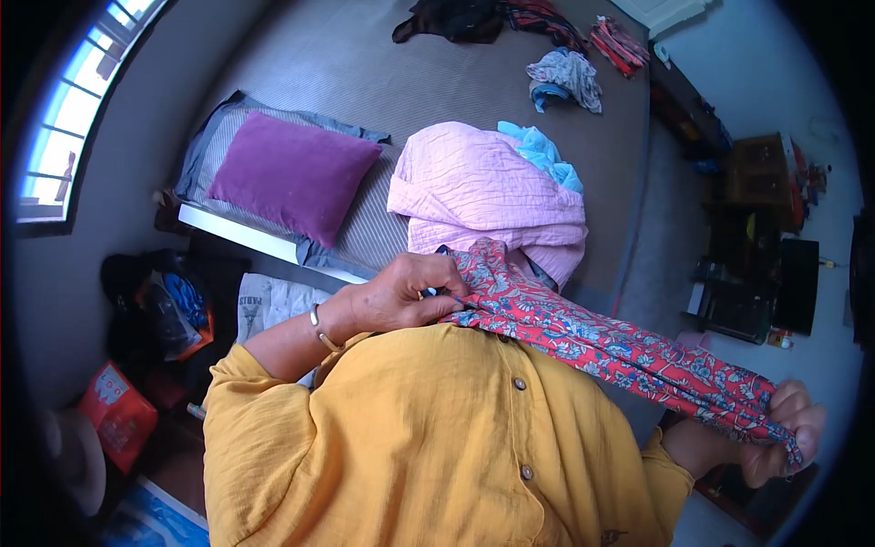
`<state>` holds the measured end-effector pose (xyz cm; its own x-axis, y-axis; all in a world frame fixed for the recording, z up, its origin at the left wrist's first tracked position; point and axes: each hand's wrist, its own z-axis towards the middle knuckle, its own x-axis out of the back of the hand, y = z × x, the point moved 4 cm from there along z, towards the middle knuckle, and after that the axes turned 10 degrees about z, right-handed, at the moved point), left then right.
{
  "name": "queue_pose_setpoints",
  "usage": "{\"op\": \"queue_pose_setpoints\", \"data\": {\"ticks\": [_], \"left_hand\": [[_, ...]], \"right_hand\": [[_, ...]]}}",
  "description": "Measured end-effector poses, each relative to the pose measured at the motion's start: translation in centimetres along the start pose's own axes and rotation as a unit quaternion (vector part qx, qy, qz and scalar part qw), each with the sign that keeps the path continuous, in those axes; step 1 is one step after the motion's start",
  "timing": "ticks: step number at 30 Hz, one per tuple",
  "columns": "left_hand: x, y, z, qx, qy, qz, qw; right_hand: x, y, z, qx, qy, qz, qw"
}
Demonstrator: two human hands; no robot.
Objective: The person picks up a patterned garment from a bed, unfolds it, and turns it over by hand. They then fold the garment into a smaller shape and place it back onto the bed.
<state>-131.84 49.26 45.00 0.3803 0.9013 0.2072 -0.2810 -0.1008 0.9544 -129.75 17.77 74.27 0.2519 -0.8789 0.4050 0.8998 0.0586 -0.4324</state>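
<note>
Floral cloth [602, 351] is stretching btwn two bare hands, across the front of the yellow shirt [401, 428]. L hand [415, 292] is closing, thumb & fingers pinching one end; R hand [784, 428], well to its R, is curling fingers round the opp. end. Handling: both grips are probably needing an even, gentle pull, w/ edges lined up; hard tugging is likely risking the seams, & a bunched hold is likely leaving creases. Appearance: cloth is showing a red ground w/ blue, whitish & dark leaf/flower motifs; narrow lengthwise folds are running toward the R hand, & looser, crumpled fabric is bulging just beyond the L fingertips. A small gathered bit is hanging by the R fingers. Beyond the L hand, pink quilt [483, 187] is lying bunched, w/ blue cloth [540, 153] touching its far R side; purple pillow [296, 173] is resting farther L.
</note>
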Motion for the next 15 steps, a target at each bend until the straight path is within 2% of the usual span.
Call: {"op": "queue_pose_setpoints", "data": {"ticks": [2, 5, 8, 12, 15], "left_hand": [[-0.1, -0.2, -0.2, 0.043, -0.034, -0.049, 0.997], [-0.5, -0.7, -0.1, 0.024, -0.082, -0.049, 0.995], [-1.6, -1.6, 0.1, -0.014, -0.078, -0.011, 0.997], [-2.7, -2.2, 0.1, 0.066, -0.111, -0.013, 0.992], [-2.7, -2.1, 0.5, 0.098, -0.089, -0.04, 0.99]], "right_hand": [[0.3, 0.3, -0.2, -0.01, 0.011, 0.011, 1.0], [0.9, 0.9, -0.2, -0.028, -0.004, 0.013, 1.0], [1.1, 1.7, -0.3, -0.035, 0.011, 0.017, 0.999], [1.6, 1.9, 0.0, -0.043, -0.003, 0.049, 0.998], [1.4, 1.8, -0.1, -0.029, 0.015, 0.058, 0.998]]}}
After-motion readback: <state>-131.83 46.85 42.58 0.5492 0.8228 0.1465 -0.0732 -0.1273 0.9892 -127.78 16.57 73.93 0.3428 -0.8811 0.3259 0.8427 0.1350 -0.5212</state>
